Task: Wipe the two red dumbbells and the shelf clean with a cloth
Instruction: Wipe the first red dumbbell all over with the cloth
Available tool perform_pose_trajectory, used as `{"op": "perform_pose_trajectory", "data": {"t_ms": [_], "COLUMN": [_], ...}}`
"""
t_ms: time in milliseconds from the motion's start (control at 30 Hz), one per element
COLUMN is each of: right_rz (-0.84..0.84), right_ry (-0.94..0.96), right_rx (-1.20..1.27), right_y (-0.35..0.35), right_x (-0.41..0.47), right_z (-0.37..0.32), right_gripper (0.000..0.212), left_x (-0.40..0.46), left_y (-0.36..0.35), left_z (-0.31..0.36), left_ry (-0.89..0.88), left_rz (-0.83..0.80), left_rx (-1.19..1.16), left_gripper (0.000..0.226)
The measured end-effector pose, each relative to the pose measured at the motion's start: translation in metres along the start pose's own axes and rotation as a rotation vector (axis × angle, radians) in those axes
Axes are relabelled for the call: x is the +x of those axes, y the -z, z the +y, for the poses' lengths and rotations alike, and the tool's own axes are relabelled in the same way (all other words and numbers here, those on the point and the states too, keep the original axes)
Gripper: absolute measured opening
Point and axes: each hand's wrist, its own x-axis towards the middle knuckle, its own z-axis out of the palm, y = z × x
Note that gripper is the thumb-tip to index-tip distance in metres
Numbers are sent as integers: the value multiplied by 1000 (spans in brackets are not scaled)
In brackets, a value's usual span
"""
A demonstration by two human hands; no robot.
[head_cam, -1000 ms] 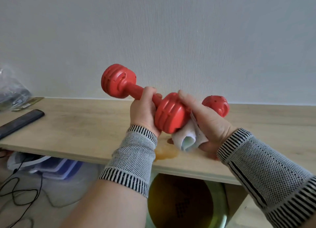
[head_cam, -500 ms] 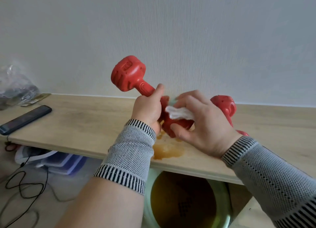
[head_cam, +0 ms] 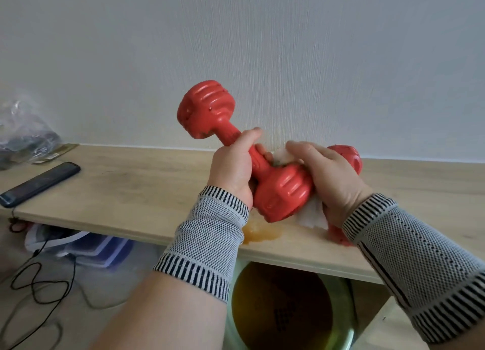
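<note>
My left hand grips the handle of a red dumbbell, held tilted above the wooden shelf, its far head raised up and to the left. Against the near head my right hand presses a white cloth; the cloth shows above and below the hand. The second red dumbbell lies on the shelf behind my right hand, mostly hidden. An orange-brown stain marks the shelf near its front edge, under the held dumbbell.
A dark phone lies at the shelf's left end, and a clear plastic bag sits behind it. Below the shelf are a green basin, flat plastic containers and black cables on the floor.
The held dumbbell has been turned in my left hand, so its ribbed near head now faces me. My right hand with the cloth has shifted from the top of that head to its right side.
</note>
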Motion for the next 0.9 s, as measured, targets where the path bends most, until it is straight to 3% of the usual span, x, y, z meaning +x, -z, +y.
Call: {"op": "perform_pose_trajectory", "data": {"t_ms": [100,167,267,367,467,567,667,767,833,900], "right_rz": [-193,-270,-299,-94,114,235,177,25,-15,8], "right_ry": [-299,-302,-238,-73,195,425,746,1026,1006,776], "right_rx": [146,103,117,61,-346,-778,-1005,-1080,-1044,-919], "right_y": [3,5,5,-2,-4,-5,-9,-17,-19,-18], "right_x": [-2,-1,-2,-5,-5,-7,-8,-10,-9,-8], "right_z": [4,5,4,8,12,18,23,26,24,18], "right_gripper": [88,98,89,67,71,75,60,34,27,27], "left_x": [2,2,2,4,8,9,14,18,14,13], "left_y": [-2,-1,2,3,5,5,10,14,15,14], "left_z": [4,5,4,8,11,10,11,11,9,4], "left_ry": [-47,-123,-193,-188,-83,60,160,173,164,123], "left_rz": [29,55,74,88,42,21,43,86,81,73], "left_rx": [-57,-19,73,293,428,261,67,61,104,117], "left_gripper": [22,25,33,38,39,18,13,21,30,37]}}
